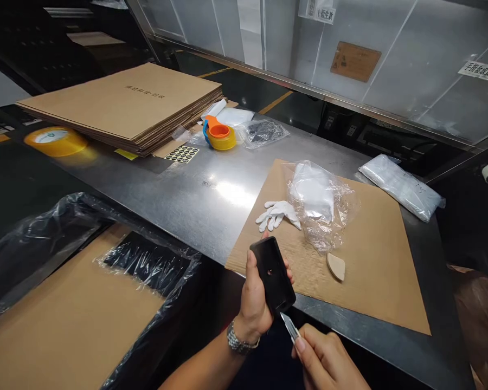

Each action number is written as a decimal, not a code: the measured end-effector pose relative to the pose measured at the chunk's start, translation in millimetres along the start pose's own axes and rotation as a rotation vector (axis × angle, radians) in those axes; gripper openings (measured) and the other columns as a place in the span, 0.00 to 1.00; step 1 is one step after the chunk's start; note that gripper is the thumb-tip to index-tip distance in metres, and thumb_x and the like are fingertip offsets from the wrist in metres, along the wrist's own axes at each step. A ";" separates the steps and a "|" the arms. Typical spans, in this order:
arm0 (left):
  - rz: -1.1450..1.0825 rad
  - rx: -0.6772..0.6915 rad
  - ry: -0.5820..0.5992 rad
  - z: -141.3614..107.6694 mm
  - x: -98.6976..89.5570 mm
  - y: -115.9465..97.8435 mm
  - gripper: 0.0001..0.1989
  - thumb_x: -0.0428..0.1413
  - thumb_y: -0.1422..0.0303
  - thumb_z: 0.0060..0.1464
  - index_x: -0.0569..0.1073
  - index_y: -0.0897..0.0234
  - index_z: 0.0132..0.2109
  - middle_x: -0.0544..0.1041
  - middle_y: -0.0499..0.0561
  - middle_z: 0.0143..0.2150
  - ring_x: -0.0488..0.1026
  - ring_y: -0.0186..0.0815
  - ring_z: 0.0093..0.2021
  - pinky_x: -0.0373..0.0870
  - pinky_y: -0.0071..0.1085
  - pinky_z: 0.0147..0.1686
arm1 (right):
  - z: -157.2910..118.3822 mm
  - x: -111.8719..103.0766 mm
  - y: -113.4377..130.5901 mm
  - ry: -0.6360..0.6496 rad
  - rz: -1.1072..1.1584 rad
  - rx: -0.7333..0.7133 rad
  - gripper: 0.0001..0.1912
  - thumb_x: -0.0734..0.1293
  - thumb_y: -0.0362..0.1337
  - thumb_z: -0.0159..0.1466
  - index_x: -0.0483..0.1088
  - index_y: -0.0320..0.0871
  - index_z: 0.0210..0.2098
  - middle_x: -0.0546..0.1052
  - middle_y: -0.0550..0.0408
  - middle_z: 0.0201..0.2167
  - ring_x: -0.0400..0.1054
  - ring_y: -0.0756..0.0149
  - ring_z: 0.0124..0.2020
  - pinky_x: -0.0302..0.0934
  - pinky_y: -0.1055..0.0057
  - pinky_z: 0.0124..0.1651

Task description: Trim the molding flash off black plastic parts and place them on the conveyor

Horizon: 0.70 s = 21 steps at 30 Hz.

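Note:
My left hand (255, 298) is wrapped round a black rectangular plastic case (273, 275), its hollow side facing me, with a small hole near the middle. In my right hand (323, 355) is a utility knife (289, 326), gripped near the front. Its bare blade points up at the lower end of the case; whether the tip touches it I cannot tell. Beyond the case, a white glove (277, 215) lies on a cardboard sheet (378, 260). A clear plastic bag with white contents (313, 195) and a small beige wedge-shaped piece (335, 267) lie there too.
Flattened cartons (122, 103) are stacked at the table's far left, near a tape roll (56, 142) and an orange-and-blue tape dispenser (219, 134). A wrapped white package (402, 187) rests at right. Below left stands a plastic-lined box (65, 303). A metal-edged panel (293, 81) rises behind.

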State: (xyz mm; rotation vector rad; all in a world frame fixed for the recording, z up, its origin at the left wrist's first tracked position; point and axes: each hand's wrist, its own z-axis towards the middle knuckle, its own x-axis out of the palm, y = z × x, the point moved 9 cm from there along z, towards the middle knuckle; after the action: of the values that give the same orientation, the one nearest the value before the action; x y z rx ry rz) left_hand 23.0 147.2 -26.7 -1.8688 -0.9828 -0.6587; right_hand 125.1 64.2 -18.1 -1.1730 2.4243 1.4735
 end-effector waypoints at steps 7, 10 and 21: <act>-0.002 0.022 -0.001 -0.1 -2.3 -0.5 0.28 0.43 0.49 0.56 0.54 0.50 0.62 0.71 0.48 0.29 0.69 0.31 0.25 0.69 0.29 0.29 | 0.5 3.9 -1.0 0.069 0.040 0.000 0.24 0.49 0.53 0.66 0.63 0.44 0.27 0.61 0.63 0.13 0.56 0.74 0.18 0.52 0.77 0.27; -0.005 0.022 0.005 -0.2 -2.4 -1.0 0.28 0.43 0.49 0.56 0.54 0.49 0.61 0.71 0.48 0.29 0.69 0.31 0.26 0.69 0.29 0.29 | 1.1 5.8 -2.5 0.089 0.095 0.000 0.24 0.49 0.54 0.66 0.62 0.44 0.27 0.59 0.65 0.13 0.53 0.76 0.15 0.49 0.78 0.22; 0.007 0.039 0.003 -0.9 -1.2 -1.7 0.28 0.43 0.49 0.56 0.55 0.50 0.61 0.70 0.48 0.29 0.68 0.31 0.26 0.69 0.29 0.28 | -0.4 4.3 -1.8 0.050 0.044 0.010 0.24 0.48 0.54 0.66 0.61 0.44 0.27 0.59 0.63 0.14 0.57 0.71 0.22 0.53 0.75 0.33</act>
State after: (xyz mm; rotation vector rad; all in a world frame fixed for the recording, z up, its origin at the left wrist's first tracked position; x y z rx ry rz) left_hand 20.9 146.5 -26.5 -1.8357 -0.9795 -0.6334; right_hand 123.4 61.0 -21.0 -1.1767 2.5023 1.4595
